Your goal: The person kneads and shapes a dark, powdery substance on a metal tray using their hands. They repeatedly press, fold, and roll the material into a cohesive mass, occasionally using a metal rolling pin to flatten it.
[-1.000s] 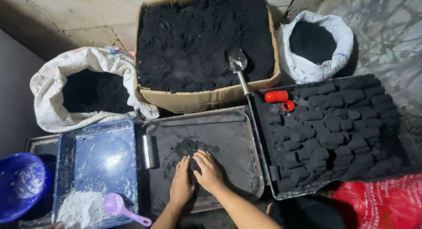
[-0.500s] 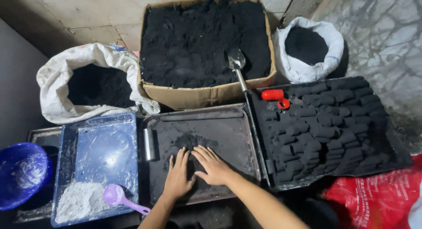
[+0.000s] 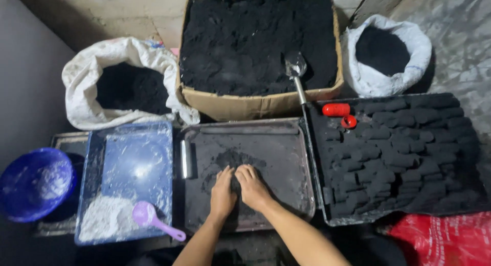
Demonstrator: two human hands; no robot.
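Note:
My left hand (image 3: pixel 222 194) and my right hand (image 3: pixel 252 187) lie side by side, palms down, on a dark metal tray (image 3: pixel 286 143). Their fingers press together on a small heap of black powder (image 3: pixel 232 161) in the tray's middle. What sits between the palms is hidden. A short metal tube (image 3: pixel 186 158) lies at the tray's left edge.
A cardboard box (image 3: pixel 255 105) of black powder with a metal scoop (image 3: pixel 295 66) stands behind. White sacks (image 3: pixel 128 82) (image 3: pixel 386 54) of powder flank it. Right, a tray of black briquettes (image 3: pixel 404 153) with a red piece (image 3: pixel 336 109). Left, a blue tray (image 3: pixel 135 164) with white powder, purple scoop (image 3: pixel 148 217), blue bowl (image 3: pixel 33 181).
My hands have drawn closer together over the black powder heap. The view has shifted slightly.

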